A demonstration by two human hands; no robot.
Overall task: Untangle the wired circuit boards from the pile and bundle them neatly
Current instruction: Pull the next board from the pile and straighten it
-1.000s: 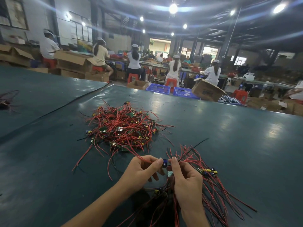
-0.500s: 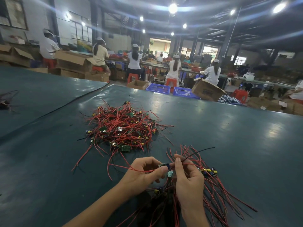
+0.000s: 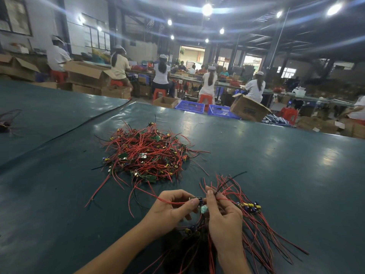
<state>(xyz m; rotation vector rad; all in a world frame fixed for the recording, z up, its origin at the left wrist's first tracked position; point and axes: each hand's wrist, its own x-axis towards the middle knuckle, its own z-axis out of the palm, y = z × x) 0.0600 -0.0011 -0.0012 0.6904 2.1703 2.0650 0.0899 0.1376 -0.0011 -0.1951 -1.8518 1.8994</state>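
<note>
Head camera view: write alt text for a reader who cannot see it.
The left hand pinches a small circuit board on a red wire, close to the right hand, which grips a bundle of wired boards over a green table. A tangled pile lies beyond them.

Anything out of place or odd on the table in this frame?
A small clump of wires lies alone at the far left edge of the table, apart from the tangled pile and the bundle the right hand holds. The left hand pinches one circuit board. Nothing looks spilled or damaged.
</note>
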